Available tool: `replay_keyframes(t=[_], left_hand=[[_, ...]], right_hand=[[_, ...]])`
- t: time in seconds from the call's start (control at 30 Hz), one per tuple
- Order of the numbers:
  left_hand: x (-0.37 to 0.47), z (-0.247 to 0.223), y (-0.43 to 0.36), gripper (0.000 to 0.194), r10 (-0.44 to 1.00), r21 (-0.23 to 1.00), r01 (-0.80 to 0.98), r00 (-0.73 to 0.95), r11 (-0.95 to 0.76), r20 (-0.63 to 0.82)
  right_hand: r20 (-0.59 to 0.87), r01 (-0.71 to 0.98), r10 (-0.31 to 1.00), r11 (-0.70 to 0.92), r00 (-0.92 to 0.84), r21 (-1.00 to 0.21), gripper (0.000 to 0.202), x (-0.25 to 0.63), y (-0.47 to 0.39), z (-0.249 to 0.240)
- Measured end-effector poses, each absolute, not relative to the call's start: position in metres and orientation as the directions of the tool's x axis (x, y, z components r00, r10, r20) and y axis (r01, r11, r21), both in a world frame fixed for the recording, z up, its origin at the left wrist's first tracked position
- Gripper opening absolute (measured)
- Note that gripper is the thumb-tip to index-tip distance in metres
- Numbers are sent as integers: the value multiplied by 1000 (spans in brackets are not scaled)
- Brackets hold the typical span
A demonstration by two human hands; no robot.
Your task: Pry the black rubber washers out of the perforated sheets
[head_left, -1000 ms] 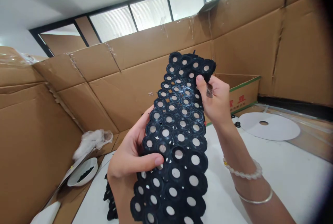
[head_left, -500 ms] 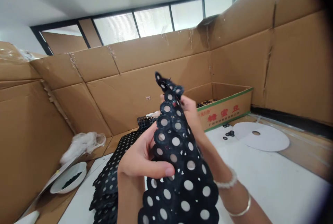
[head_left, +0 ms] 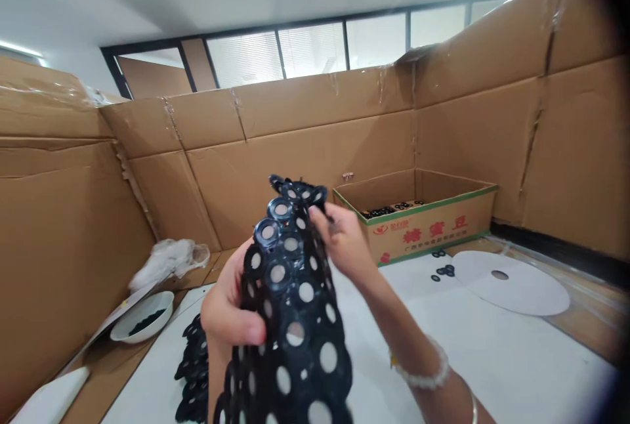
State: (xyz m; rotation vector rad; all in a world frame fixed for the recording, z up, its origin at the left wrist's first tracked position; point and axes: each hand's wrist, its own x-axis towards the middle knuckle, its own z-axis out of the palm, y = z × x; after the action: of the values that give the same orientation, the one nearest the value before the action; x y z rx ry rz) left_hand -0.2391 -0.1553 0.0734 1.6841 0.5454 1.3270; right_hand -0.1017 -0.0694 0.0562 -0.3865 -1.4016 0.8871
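A black rubber sheet [head_left: 308, 319] of joined rings with round holes is held up in front of me, bent lengthwise. My left hand [head_left: 229, 309] grips its left side, thumb on the front and the other fingers mostly hidden behind. At the upper right edge, my right hand [head_left: 347, 240] pinches the sheet between thumb and fingers. More black perforated sheets [head_left: 193, 371] lie in a pile on the white table, partly behind my left wrist.
An open cardboard box [head_left: 438, 230] with black rings inside stands at the back right. Several loose black rings [head_left: 447, 271] lie beside a white disc [head_left: 536, 286]. On the left are a white bowl [head_left: 167, 319] with dark pieces and a clear plastic bag [head_left: 165, 263]. Cardboard walls [head_left: 315, 115] surround the table.
The sheet and both hands have shifted left in view, and the sheet's top is lower. My right hand, partly behind the sheet before, now shows at its right edge. The camera view has shifted too.
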Motion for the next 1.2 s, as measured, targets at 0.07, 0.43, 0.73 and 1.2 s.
replay_keyframes(t=[0.07, 0.43, 0.73, 1.2], left_hand=[[-238, 77, -158, 60, 761, 844, -195, 366, -500, 536], [-238, 97, -172, 105, 854, 976, 28, 489, -218, 177], [-239, 98, -170, 95, 862, 962, 102, 474, -254, 178], [-237, 96, -166, 87, 912, 949, 165, 362, -267, 194]], right_hand=[[676, -302, 737, 649, 21, -698, 29, -78, -59, 60], [716, -155, 581, 806, 387, -571, 20, -16, -66, 73], [759, -92, 559, 821, 335, -564, 32, -21, -56, 72], [812, 54, 430, 872, 394, -487, 36, -19, -53, 74]])
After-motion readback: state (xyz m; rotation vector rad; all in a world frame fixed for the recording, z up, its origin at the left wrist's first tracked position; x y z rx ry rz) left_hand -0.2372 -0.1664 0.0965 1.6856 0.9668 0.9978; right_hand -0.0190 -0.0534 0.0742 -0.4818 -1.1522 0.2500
